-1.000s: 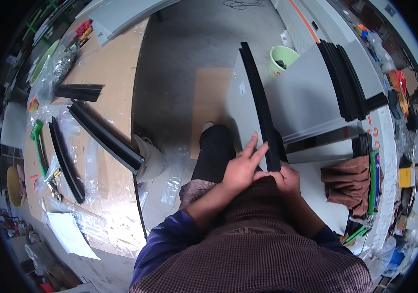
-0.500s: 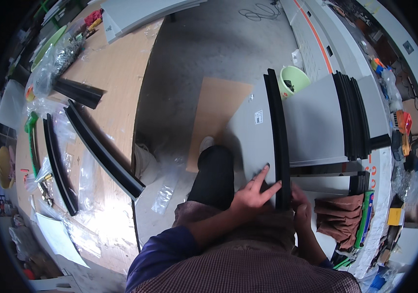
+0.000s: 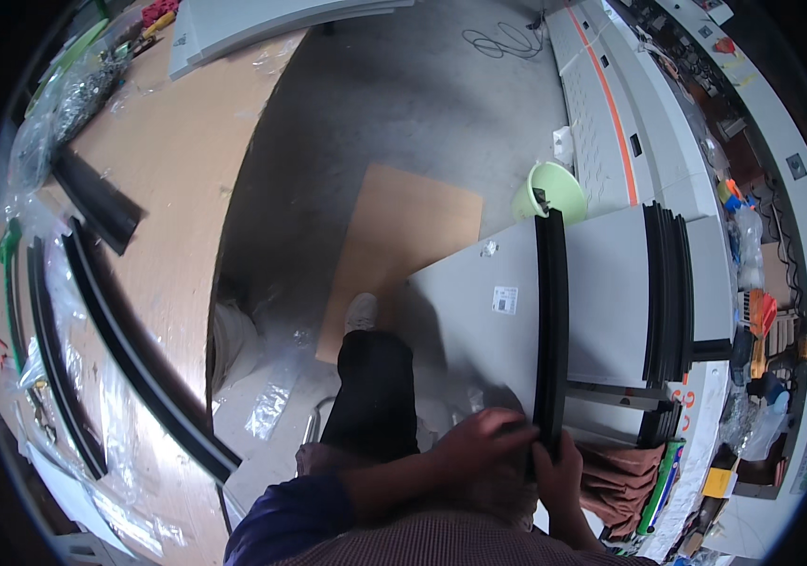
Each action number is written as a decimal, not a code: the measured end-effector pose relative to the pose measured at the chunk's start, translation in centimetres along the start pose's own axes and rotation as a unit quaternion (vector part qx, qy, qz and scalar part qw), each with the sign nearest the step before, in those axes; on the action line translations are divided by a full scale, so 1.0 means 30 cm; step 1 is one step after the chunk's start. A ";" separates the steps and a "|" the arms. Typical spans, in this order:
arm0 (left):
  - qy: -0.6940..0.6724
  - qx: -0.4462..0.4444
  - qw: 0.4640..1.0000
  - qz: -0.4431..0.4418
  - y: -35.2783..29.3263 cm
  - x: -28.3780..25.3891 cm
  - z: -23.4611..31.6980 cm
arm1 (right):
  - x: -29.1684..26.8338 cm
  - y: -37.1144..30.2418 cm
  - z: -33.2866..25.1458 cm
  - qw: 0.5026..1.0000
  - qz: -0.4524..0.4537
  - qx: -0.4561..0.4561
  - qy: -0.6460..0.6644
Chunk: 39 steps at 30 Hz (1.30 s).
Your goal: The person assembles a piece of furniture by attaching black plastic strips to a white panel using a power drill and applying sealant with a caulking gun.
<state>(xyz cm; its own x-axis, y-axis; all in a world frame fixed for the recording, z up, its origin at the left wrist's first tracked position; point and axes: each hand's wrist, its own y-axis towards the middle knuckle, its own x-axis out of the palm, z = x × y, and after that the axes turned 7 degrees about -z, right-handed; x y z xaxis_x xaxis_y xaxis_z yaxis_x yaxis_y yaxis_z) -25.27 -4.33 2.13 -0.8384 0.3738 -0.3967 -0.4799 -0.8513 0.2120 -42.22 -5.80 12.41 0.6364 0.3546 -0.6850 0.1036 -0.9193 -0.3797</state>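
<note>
A light grey panel (image 3: 465, 292) with a small white label stands tilted in front of me, and a long black edge strip (image 3: 551, 321) runs along its right side. My left hand (image 3: 483, 451) is over the panel by the strip's near end, its somewhat blurred fingers stretched toward the strip and apart. On the other side, my right hand (image 3: 560, 472) is closed around the strip's near end, thumb toward the left hand. The lowest end of the panel is hidden by my hands and clothing.
More grey panels (image 3: 601, 292) with black strips (image 3: 667, 292) lean to the right, above a brown cloth (image 3: 622, 481). A green bucket (image 3: 564, 193) stands beyond. On the left, a wooden table (image 3: 205, 141) bears loose black strips (image 3: 139, 349) and plastic bags. Cardboard (image 3: 413, 217) lies on the floor.
The panel and its strip sit lower in view as the view shifts. My left hand's spread fingers have left the panel's face and drawn in by the strip's near end. The right hand shows more plainly.
</note>
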 end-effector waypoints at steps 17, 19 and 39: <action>-0.025 -0.149 0.917 0.369 0.681 -0.485 -0.294 | -0.008 -0.008 -0.014 0.996 -0.077 0.018 0.047; -0.028 -0.145 0.920 0.362 0.693 -0.492 -0.300 | -0.012 0.000 -0.007 0.996 -0.090 -0.014 0.023; -0.123 -0.136 0.942 0.280 0.682 -0.528 -0.354 | -0.031 -0.014 0.044 0.984 -0.080 -0.093 0.126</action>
<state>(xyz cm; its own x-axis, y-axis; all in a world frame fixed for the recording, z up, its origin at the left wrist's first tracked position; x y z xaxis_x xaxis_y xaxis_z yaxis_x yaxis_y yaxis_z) -19.06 -31.57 3.28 -0.9911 -0.1172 -0.0633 0.1122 -0.9907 0.0773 -43.86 -5.51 12.38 0.7676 0.4649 -0.4412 0.3411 -0.8791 -0.3328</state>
